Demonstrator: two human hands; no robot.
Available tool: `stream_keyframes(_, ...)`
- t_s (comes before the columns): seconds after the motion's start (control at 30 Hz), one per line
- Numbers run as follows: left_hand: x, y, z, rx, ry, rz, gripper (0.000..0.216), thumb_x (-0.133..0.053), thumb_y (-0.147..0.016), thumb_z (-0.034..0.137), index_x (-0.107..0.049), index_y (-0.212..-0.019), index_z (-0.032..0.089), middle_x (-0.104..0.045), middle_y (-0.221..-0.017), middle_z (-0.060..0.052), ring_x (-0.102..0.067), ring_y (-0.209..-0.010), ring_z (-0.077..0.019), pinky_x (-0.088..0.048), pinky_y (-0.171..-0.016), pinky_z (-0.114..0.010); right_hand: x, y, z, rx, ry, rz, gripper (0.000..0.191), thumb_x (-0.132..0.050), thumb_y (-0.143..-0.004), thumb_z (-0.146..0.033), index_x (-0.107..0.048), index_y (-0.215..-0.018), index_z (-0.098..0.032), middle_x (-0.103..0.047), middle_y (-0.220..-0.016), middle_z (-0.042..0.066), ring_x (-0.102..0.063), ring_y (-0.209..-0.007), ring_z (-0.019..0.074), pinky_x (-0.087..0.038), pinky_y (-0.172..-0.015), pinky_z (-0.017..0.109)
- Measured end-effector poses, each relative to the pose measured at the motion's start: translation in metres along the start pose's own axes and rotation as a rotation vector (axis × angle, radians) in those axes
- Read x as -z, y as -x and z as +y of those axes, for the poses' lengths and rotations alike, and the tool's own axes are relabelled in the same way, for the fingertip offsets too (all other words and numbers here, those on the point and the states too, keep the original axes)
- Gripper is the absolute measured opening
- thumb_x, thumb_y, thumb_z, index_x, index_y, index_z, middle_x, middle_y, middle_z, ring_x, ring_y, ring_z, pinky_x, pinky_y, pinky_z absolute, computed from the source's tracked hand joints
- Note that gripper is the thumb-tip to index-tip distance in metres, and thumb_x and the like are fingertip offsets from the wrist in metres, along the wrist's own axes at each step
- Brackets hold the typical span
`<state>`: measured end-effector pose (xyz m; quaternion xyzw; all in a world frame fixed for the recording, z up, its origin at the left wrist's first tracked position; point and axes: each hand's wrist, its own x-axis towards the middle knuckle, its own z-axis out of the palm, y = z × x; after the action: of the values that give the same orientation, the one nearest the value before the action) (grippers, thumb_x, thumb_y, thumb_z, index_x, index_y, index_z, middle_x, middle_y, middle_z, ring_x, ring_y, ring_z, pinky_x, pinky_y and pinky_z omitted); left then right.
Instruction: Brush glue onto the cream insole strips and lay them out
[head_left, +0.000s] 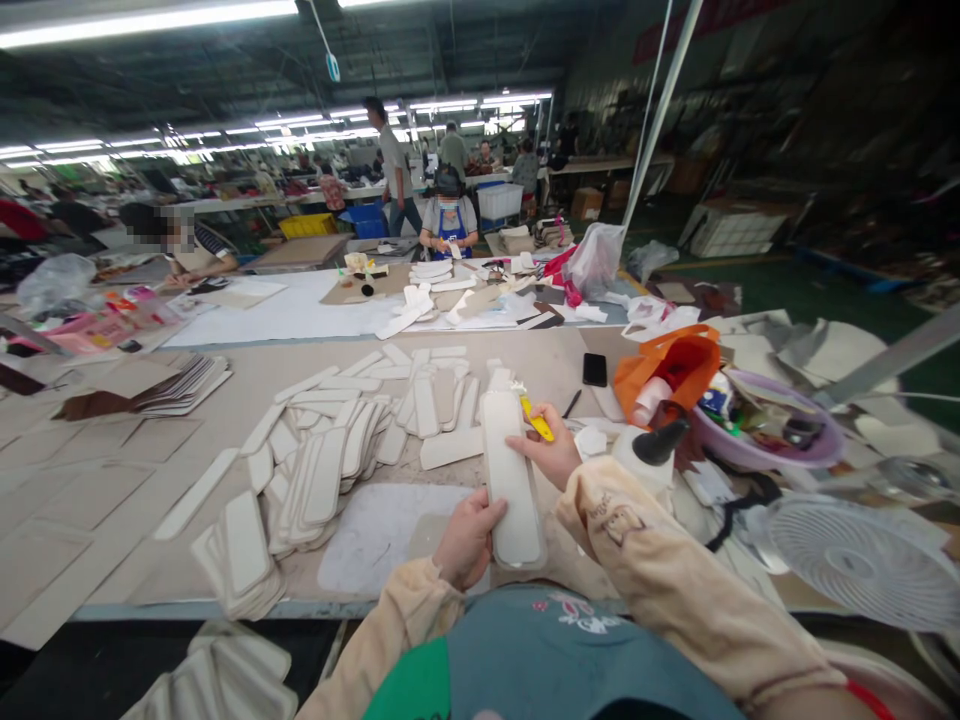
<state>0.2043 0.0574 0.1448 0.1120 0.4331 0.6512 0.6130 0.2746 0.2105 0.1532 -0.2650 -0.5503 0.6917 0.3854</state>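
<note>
My left hand (466,538) grips the near left edge of a long cream padded strip (511,478) with rounded ends, held lengthwise over the table edge. My right hand (551,447) is closed on a yellow-handled brush or tool (535,418) and rests its fingers on the strip's right edge. Under the strip lies a white work mat (375,535). Left of it, several similar cream strips (322,460) lie in overlapping piles.
A white glue bottle with a black cap (651,452), an orange bag (671,362), a purple bowl of oddments (765,425), a black phone (594,369) and a white fan (862,560) crowd the right. Other workers (448,215) sit at tables behind. More strips (225,680) sit below the table edge.
</note>
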Motion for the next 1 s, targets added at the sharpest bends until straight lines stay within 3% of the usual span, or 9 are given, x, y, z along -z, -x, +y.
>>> stream_keyframes(0.17, 0.001, -0.001, -0.001, -0.010, -0.006, -0.012, 0.046, -0.079, -0.065, 0.037, -0.066, -0.100, 0.010, -0.074, -0.087, -0.013, -0.068, -0.086, -0.0265, -0.052, -0.081, -0.037, -0.001, -0.002, 0.001, -0.009, -0.016, -0.020, 0.050, -0.079, -0.060, -0.028, -0.038, -0.087, -0.027, -0.054, -0.076, -0.011, -0.046, -0.050, 0.0064, -0.037, -0.047, 0.019)
stream_keyframes(0.4, 0.001, -0.003, 0.006, -0.079, 0.001, -0.038, 0.041, -0.075, -0.072, 0.035, -0.067, -0.104, 0.011, -0.073, -0.091, -0.013, -0.067, -0.088, -0.0249, -0.051, -0.081, -0.035, -0.007, 0.001, -0.008, 0.011, 0.024, -0.059, 0.048, -0.077, -0.064, -0.033, -0.036, -0.088, -0.028, -0.052, -0.067, -0.011, -0.047, -0.050, 0.0093, -0.034, -0.046, 0.020)
stream_keyframes(0.7, 0.006, -0.012, 0.011, -0.218, -0.057, 0.095, 0.039, -0.076, -0.070, 0.036, -0.069, -0.098, 0.011, -0.072, -0.080, -0.008, -0.063, -0.072, -0.0178, -0.045, -0.065, -0.027, -0.016, 0.007, -0.006, 0.051, 0.094, -0.109, 0.042, -0.074, -0.070, -0.031, -0.037, -0.090, -0.029, -0.048, -0.058, -0.012, -0.044, -0.049, 0.0095, -0.034, -0.045, 0.019)
stream_keyframes(1.0, 0.017, -0.009, 0.013, -0.219, -0.051, 0.161, 0.033, -0.076, -0.070, 0.037, -0.068, -0.089, 0.011, -0.071, -0.076, -0.006, -0.058, -0.067, -0.0151, -0.044, -0.063, -0.026, -0.030, 0.006, -0.002, 0.054, 0.155, -0.098, 0.042, -0.075, -0.069, -0.029, -0.037, -0.088, -0.028, -0.048, -0.058, -0.012, -0.044, -0.049, 0.0095, -0.034, -0.045, 0.019)
